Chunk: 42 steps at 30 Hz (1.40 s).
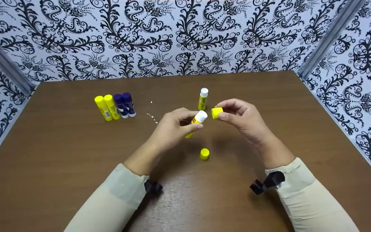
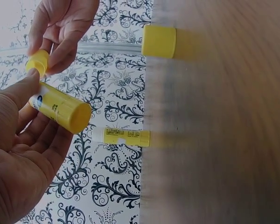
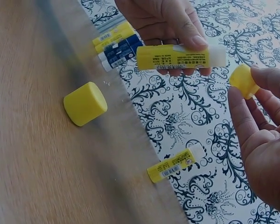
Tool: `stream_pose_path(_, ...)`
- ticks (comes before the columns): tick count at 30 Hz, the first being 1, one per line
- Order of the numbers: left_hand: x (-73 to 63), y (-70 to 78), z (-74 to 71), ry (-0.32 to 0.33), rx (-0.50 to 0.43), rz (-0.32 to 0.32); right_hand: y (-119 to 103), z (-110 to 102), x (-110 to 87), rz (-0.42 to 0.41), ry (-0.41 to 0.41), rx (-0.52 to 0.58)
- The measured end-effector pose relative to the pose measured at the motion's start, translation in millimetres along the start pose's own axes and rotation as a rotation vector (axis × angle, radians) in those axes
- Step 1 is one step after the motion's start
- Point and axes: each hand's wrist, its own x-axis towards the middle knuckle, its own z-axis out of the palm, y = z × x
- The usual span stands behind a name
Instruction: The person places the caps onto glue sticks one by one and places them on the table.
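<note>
Between its thumb and fingers my left hand (image 1: 174, 127) holds a yellow glue stick (image 3: 168, 58), its bare white end tilted up toward the right. My right hand (image 1: 245, 119) pinches a yellow cap (image 1: 217, 112) just to the right of that white end, with a small gap between the two. Behind the hands another uncapped glue stick (image 1: 203, 99) stands upright on the table. A second yellow cap (image 1: 204, 154) sits on the table in front of the hands.
At the back left of the brown table (image 1: 76, 154) two yellow glue sticks (image 1: 107, 108) and two dark purple ones (image 1: 125, 105) stand in a row. Small pale scraps (image 1: 152, 117) lie right of them. Patterned panels (image 1: 159, 38) border the back and sides.
</note>
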Motion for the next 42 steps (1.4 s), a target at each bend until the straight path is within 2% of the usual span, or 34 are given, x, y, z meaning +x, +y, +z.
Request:
stream_pose_path(6, -2.7, 3.3, 2.0, -0.005, -0.032, -0.030, 0.0, 2.7, -1.4, -0.008, -0.022, -0.035)
stream_pose_path(17, -3.5, 3.9, 4.7, -0.014, 0.016, 0.022, -2.8, 6.5, -3.6, -0.016, -0.031, -0.060)
stream_pose_path(23, -3.2, 2.9, 4.0, -0.034, 0.039, 0.028, -1.1, 6.9, -2.5, -0.012, -0.033, -0.070)
stream_pose_path(30, -1.0, 1.6, 3.7, -0.062, 0.083, 0.064, 1.0, 7.1, -1.2, -0.009, -0.041, -0.080)
stream_pose_path(42, -2.8, 0.3, 6.6, -0.084, 0.080, 0.041, 3.4, 9.6, -3.2, -0.003, -0.066, -0.126)
